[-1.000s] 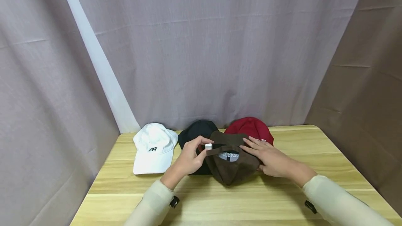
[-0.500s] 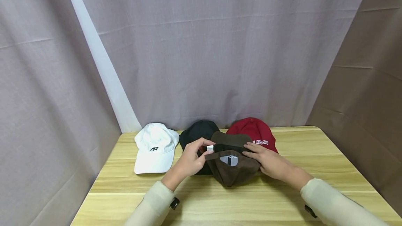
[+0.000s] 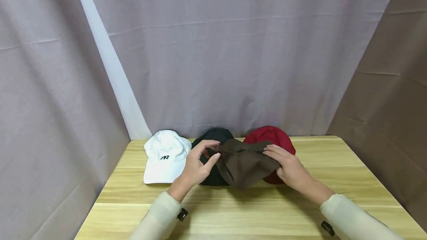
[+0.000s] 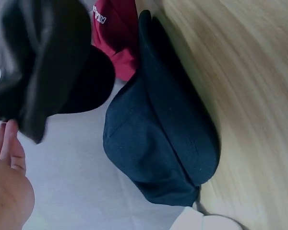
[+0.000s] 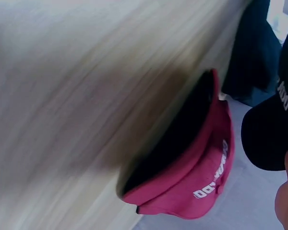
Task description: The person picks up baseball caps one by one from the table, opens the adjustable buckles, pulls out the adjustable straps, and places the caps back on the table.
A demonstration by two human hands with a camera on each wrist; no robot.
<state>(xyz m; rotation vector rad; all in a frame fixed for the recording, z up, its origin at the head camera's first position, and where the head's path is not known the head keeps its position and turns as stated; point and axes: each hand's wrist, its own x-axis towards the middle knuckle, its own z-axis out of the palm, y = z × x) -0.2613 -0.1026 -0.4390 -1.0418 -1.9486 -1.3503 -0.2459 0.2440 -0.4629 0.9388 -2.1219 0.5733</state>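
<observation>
Both hands hold a dark brown baseball cap [image 3: 247, 167] over the table, in front of a black cap [image 3: 213, 134] and a red cap [image 3: 270, 134]. At the brown cap's left, my left hand [image 3: 197, 162] pinches its back strap end between thumb and fingers. My right hand [image 3: 291, 164] grips its right side near the brim. In the left wrist view, the left hand [image 4: 9, 177] is at the lower edge of the blurred cap [image 4: 43, 52]. The right wrist view has the right thumb on the visor [image 5: 264, 134], below pale lettering.
A white cap [image 3: 165, 155] with a small black logo lies at the left of the row. The red cap [image 5: 192, 177] bears white lettering on its front. Grey curtains [image 3: 213, 55] stand behind the wooden table [image 3: 233, 214], and brown cloth hangs at its right.
The brown cap has been lifted and tilted, so its back opening and pale inner panel no longer face the head camera. Both hands turned with it; the other caps stayed put.
</observation>
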